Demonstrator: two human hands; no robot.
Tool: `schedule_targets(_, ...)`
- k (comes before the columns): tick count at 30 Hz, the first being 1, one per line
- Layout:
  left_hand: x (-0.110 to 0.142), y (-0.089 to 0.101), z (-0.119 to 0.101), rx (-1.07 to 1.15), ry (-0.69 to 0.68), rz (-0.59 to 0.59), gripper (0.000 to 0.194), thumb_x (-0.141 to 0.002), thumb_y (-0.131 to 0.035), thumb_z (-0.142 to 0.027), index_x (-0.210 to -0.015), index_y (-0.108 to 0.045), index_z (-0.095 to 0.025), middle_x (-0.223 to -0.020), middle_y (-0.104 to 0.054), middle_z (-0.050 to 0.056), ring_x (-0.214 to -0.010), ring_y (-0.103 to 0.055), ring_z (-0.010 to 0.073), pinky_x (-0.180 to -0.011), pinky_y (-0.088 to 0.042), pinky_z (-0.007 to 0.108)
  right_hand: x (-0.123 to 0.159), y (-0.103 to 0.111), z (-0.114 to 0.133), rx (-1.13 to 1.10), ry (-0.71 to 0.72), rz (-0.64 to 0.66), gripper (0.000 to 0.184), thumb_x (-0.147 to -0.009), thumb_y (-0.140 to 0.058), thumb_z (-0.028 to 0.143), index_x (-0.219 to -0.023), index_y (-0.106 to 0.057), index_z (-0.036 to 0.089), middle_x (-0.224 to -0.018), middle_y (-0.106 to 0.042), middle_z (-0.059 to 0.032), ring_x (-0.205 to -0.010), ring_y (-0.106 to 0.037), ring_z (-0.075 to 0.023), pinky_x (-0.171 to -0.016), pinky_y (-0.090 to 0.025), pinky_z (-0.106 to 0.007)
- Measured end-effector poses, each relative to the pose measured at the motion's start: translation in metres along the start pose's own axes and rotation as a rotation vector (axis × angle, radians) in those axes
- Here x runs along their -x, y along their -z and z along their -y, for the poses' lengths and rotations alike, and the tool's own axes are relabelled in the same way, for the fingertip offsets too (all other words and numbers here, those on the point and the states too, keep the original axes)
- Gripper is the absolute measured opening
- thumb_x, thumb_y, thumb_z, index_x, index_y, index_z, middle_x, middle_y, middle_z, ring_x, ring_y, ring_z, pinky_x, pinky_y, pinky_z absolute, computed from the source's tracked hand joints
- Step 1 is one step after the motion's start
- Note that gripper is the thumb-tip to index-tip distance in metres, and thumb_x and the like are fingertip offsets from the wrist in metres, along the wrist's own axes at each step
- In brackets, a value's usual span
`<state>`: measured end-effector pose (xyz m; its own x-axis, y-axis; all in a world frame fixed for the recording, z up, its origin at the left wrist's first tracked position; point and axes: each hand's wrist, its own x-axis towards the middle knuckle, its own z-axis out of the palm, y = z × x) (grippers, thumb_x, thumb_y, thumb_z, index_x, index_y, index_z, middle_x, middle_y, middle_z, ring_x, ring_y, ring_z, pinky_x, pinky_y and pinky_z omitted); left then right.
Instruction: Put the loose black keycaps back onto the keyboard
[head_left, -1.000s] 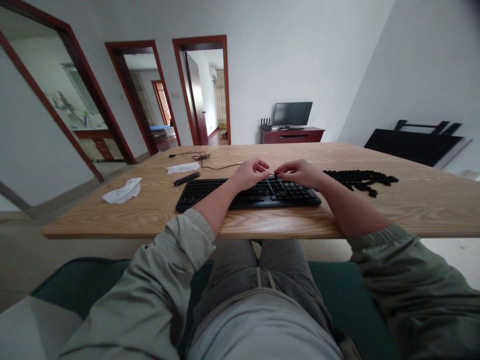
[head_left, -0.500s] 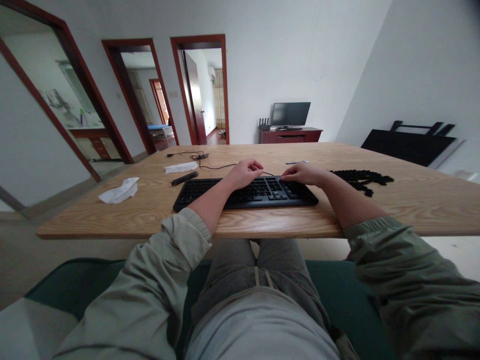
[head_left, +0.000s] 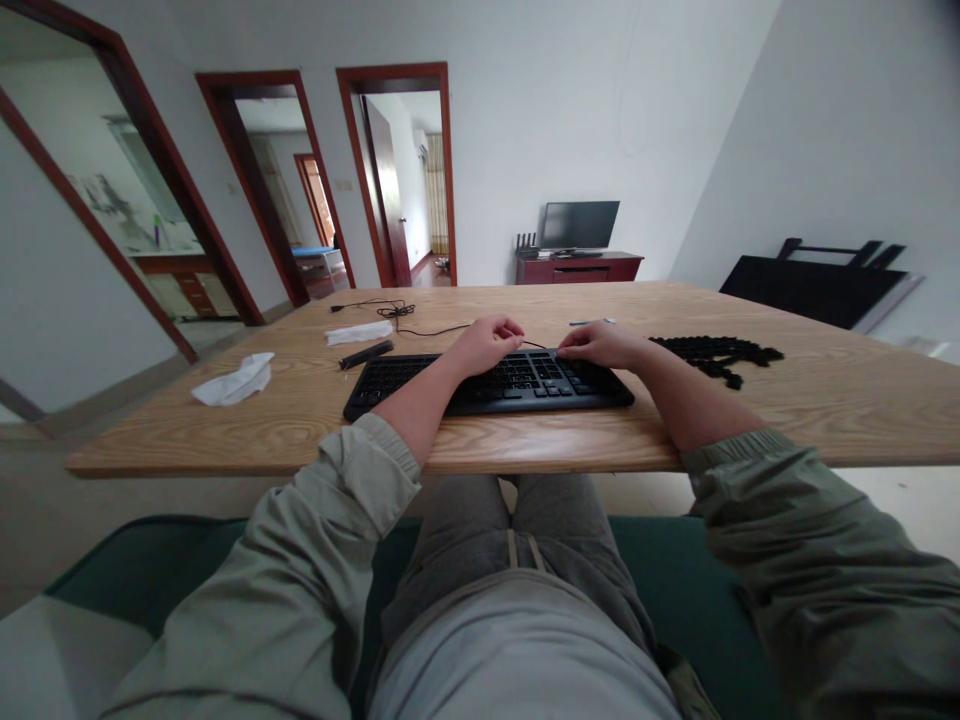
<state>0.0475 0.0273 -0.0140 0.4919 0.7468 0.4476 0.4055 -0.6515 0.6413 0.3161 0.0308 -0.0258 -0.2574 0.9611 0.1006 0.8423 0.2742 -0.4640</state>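
Observation:
A black keyboard point(head_left: 517, 397) lies near the front edge of the wooden table. My left hand point(head_left: 487, 343) is over its middle, fingers curled together; whatever they may hold is too small to make out. At the keyboard's upper right, my right hand point(head_left: 596, 345) points its closed fingertips down onto the keys. Anything between those fingertips is hidden. Right of this hand lies a spread of small black pieces point(head_left: 712, 350), which look like keycaps. The keyboard's thin black cable point(head_left: 435, 331) runs behind my left hand to a coiled bundle.
To the left are a crumpled white tissue point(head_left: 234, 382), a folded white tissue point(head_left: 358, 333) and a dark stick-like object point(head_left: 366, 355). A thin blue item point(head_left: 592, 322) lies behind my right hand. Beyond the table stands a monitor point(head_left: 580, 226) on a red cabinet point(head_left: 536, 271).
The view has shifted slightly. Both hands stay at nearly the same places on the keyboard, with only slight finger movement.

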Motion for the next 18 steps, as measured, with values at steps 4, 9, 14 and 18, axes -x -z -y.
schedule_targets(4,-0.001,0.000,0.003,0.033,-0.008,0.006,0.019,-0.084,-0.062,-0.024,-0.096,-0.070,-0.012,-0.088,-0.070,0.006,-0.074,-0.059,0.0143,-0.075,-0.049,0.029,0.001,-0.001,0.002,0.025,0.022,-0.018,0.034,-0.083,-0.065,0.050,-0.095,-0.078,0.021,-0.093,-0.077,-0.0064,-0.082,-0.065,-0.0233,-0.073,-0.047,-0.033)
schedule_targets(9,-0.002,0.000,0.004,0.041,-0.002,0.011,0.019,-0.084,-0.061,-0.024,-0.096,-0.069,-0.012,-0.089,-0.071,0.006,-0.075,-0.060,0.0139,-0.073,-0.049,0.028,0.004,-0.001,0.001,0.034,0.047,-0.009,0.036,-0.083,-0.064,0.051,-0.095,-0.078,0.021,-0.093,-0.077,-0.0070,-0.082,-0.065,-0.0235,-0.075,-0.048,-0.034)
schedule_targets(14,-0.001,0.001,0.002,0.021,-0.007,0.017,0.019,-0.084,-0.061,-0.024,-0.095,-0.070,-0.012,-0.090,-0.071,0.006,-0.077,-0.061,0.0149,-0.074,-0.049,0.028,0.001,0.000,-0.002,0.030,0.015,0.014,0.039,-0.080,-0.066,0.056,-0.095,-0.078,0.022,-0.091,-0.077,-0.0055,-0.081,-0.064,-0.0224,-0.072,-0.047,-0.032)
schedule_targets(18,0.000,0.000,0.001,-0.017,-0.015,0.019,0.019,-0.084,-0.062,-0.024,-0.095,-0.070,-0.011,-0.088,-0.071,0.006,-0.076,-0.060,0.0149,-0.075,-0.049,0.028,-0.007,0.006,-0.001,0.032,-0.014,0.075,0.044,-0.075,-0.069,0.060,-0.092,-0.078,0.020,-0.088,-0.075,-0.0061,-0.080,-0.062,-0.0219,-0.068,-0.046,-0.032)
